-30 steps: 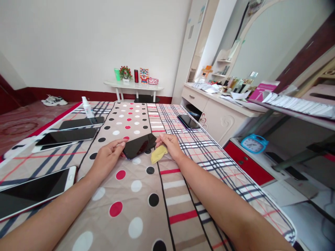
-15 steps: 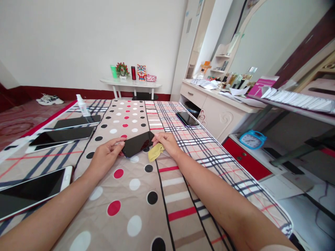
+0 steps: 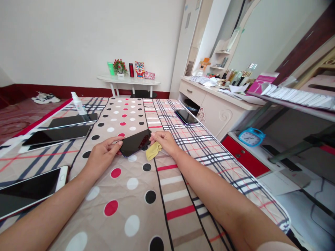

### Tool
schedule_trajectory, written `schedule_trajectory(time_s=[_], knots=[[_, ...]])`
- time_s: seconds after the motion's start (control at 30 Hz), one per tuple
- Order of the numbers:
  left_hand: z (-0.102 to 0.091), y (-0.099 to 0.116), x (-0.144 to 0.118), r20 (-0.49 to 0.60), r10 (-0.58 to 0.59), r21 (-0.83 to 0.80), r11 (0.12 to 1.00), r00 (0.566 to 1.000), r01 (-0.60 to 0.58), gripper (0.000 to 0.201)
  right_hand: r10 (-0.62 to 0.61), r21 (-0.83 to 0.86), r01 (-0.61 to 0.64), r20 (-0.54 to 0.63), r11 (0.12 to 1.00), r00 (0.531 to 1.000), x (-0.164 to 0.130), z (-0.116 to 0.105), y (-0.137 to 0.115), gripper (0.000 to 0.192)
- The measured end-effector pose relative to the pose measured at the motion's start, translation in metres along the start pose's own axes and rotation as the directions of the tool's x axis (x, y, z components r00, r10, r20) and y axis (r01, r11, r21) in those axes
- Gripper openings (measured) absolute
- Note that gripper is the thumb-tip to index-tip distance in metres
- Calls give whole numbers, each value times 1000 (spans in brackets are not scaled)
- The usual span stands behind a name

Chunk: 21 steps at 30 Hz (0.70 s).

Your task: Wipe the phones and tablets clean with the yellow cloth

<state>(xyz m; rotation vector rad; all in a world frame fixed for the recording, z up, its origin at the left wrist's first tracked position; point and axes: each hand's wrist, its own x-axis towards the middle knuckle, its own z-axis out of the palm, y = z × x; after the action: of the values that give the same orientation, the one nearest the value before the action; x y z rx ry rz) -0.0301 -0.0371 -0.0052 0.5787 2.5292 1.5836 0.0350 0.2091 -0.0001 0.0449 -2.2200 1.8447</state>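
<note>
A black smartphone (image 3: pixel 134 143) is held level just over the bedspread, its dark screen facing up. My left hand (image 3: pixel 104 153) grips its left end between thumb and fingers. At the opposite end, the thumb and fingers of my right hand (image 3: pixel 166 143) pinch close on the phone's right edge. A yellow cloth (image 3: pixel 153 151) is caught in the right hand and hangs below its fingers. Part of the cloth is hidden by that hand.
Several phones lie to the left, including a white-framed phone (image 3: pixel 31 190) and a black phone (image 3: pixel 57 135). A spray bottle (image 3: pixel 78 104) stands behind them. More phones (image 3: pixel 186 116) lie near the right edge of the bedspread (image 3: pixel 141 219). A blue clock (image 3: pixel 251 136) sits lower right.
The whole view has shifted slightly, so everything sits a little further left and higher. Both hands keep their hold on the phone and cloth, with hardly any movement.
</note>
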Motion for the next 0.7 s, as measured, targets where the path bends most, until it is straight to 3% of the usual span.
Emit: schedule_trajectory(time_s=[0.47, 0.7], knots=[[0, 9, -4, -1, 4, -11, 1000, 1000, -4, 56, 4, 11, -4, 14, 1000, 1000, 0, 1, 0, 47], [2, 3, -1, -2, 16, -68, 998, 1000, -16, 53, -20, -14, 21, 29, 1000, 999, 2, -1, 4, 47]])
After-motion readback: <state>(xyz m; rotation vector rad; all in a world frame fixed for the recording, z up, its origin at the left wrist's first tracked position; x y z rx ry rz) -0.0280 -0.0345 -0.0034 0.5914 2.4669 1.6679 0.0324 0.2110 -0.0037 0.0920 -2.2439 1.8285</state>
